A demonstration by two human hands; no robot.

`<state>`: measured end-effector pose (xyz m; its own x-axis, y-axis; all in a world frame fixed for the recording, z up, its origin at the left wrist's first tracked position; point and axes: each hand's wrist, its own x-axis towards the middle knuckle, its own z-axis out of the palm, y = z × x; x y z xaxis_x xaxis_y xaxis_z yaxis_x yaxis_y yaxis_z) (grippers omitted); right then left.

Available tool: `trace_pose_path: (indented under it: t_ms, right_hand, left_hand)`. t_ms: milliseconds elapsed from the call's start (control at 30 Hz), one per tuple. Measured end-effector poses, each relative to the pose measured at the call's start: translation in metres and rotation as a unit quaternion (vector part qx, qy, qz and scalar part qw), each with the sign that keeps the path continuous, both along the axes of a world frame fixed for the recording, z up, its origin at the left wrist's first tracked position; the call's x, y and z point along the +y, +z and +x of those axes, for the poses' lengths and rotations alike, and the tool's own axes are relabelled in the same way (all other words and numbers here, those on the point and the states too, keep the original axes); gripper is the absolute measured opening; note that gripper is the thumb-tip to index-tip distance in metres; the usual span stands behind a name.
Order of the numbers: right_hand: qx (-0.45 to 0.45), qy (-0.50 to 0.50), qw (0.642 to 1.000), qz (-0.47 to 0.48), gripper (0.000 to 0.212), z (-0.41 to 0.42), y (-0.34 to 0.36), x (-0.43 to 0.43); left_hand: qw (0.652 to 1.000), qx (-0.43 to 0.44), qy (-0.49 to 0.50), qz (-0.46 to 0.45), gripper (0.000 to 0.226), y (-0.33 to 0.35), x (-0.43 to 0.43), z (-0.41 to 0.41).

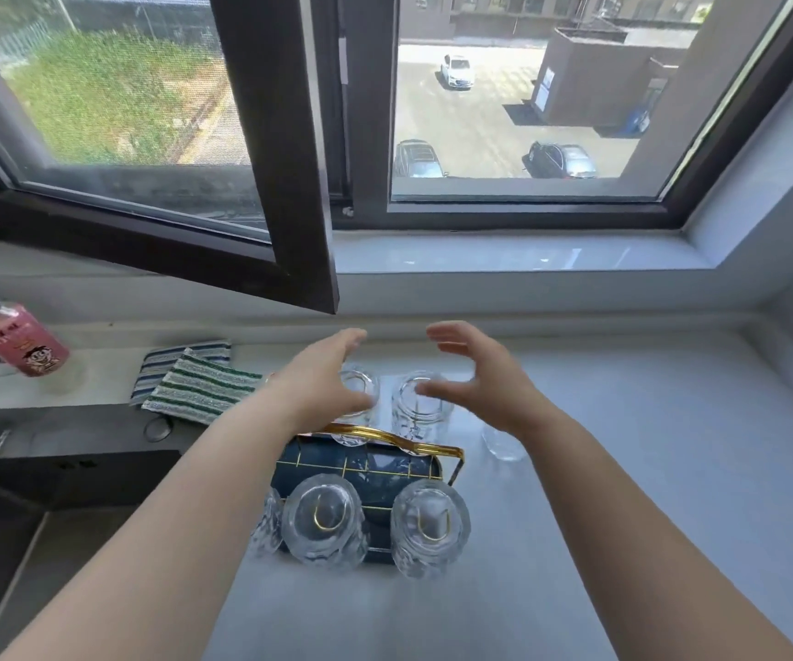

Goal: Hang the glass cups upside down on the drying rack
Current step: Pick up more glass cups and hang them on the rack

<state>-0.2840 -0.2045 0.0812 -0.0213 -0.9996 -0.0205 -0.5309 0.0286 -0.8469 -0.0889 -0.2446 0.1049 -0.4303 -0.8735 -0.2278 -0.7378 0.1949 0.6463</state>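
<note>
A drying rack [432,451] with gold wire and a dark blue tray stands on the white counter. Upside-down glass cups hang on its near side: one [324,526] at the left, one [430,531] at the right, and a third [266,526] partly seen at the far left. Two more cups hang on the far side, one [361,387] beside my left hand and one [421,398] under my right thumb. Another glass [502,445] sits on the counter under my right wrist. My left hand [325,374] and right hand [475,369] hover open above the far cups, holding nothing.
An open window sash [289,183] juts over the counter behind the rack. Striped cloths [199,384] lie to the left. A pink-labelled bottle [22,345] stands at the far left. A dark sink [51,469] lies at the lower left.
</note>
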Motion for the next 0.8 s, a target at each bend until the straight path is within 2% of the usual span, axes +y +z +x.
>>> trace_pose_path:
  t_ms: [133, 267, 333, 433, 567, 700, 800]
  right_hand:
    - [-0.083, -0.125, 0.989, -0.016, 0.054, -0.053, -0.023, 0.043]
    - [-0.107, -0.173, 0.979, 0.020, 0.058, -0.088, -0.055, 0.082]
    - [-0.121, -0.181, 0.975, 0.043, 0.061, -0.101, -0.069, 0.093]
    - [-0.131, -0.181, 0.972, 0.071, 0.065, -0.113, -0.089, 0.100]
    - [-0.124, -0.158, 0.975, 0.097, 0.072, -0.130, -0.108, 0.095]
    - [-0.113, -0.120, 0.980, 0.113, 0.076, -0.139, -0.121, 0.075]
    - [-0.117, -0.096, 0.981, 0.119, 0.079, -0.136, -0.130, 0.058]
  left_hand:
    - [0.997, 0.060, -0.019, -0.037, 0.066, 0.002, 0.029, -0.055]
    - [0.997, 0.046, -0.065, -0.006, 0.071, -0.016, 0.057, -0.130]
    - [0.997, 0.042, -0.030, 0.055, 0.077, -0.030, 0.069, -0.169]
    - [0.983, 0.064, 0.083, 0.148, 0.092, -0.056, 0.076, -0.206]
    - [0.970, 0.077, 0.179, 0.147, 0.103, -0.086, 0.072, -0.221]
    - [0.964, 0.100, 0.203, 0.137, 0.107, -0.101, 0.064, -0.223]
    - [0.959, 0.110, 0.226, 0.133, 0.101, -0.114, 0.062, -0.223]
